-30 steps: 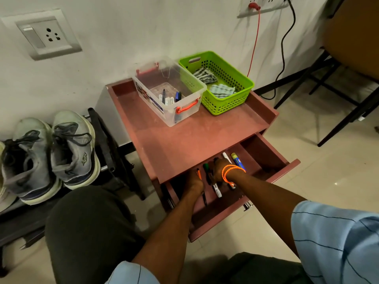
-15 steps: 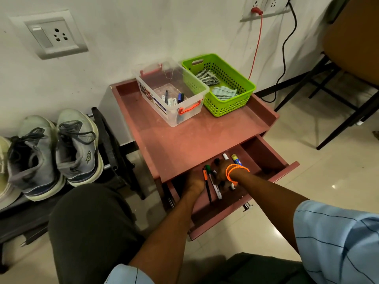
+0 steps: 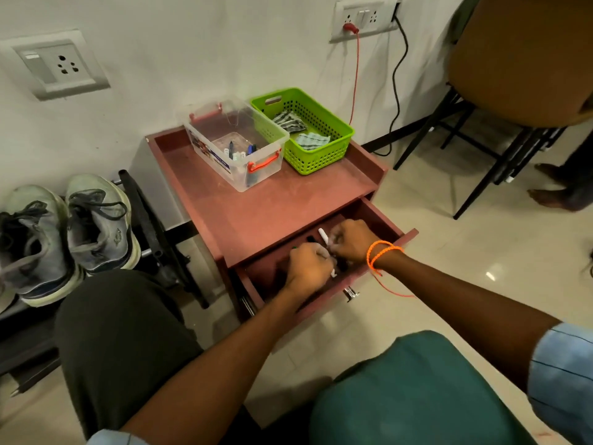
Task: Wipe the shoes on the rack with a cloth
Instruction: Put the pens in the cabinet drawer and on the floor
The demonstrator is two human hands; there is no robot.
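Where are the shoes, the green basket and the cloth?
shoes (image 3: 96, 226): head view, laces of the right-hand shoe.
green basket (image 3: 317, 155): head view, front wall.
cloth (image 3: 313, 141): head view, folded top.

I see bare tabletop (image 3: 256, 207) in front of the box (image 3: 236, 146) and basket (image 3: 308, 130), which fill its back. Both my hands crowd the drawer (image 3: 382, 220). The shoes (image 3: 64, 232) sit left, past the rack post (image 3: 144, 220).

White wall (image 3: 224, 43) w/ sockets, glossy tile floor (image 3: 449, 252), brown chair (image 3: 513, 59) at right.
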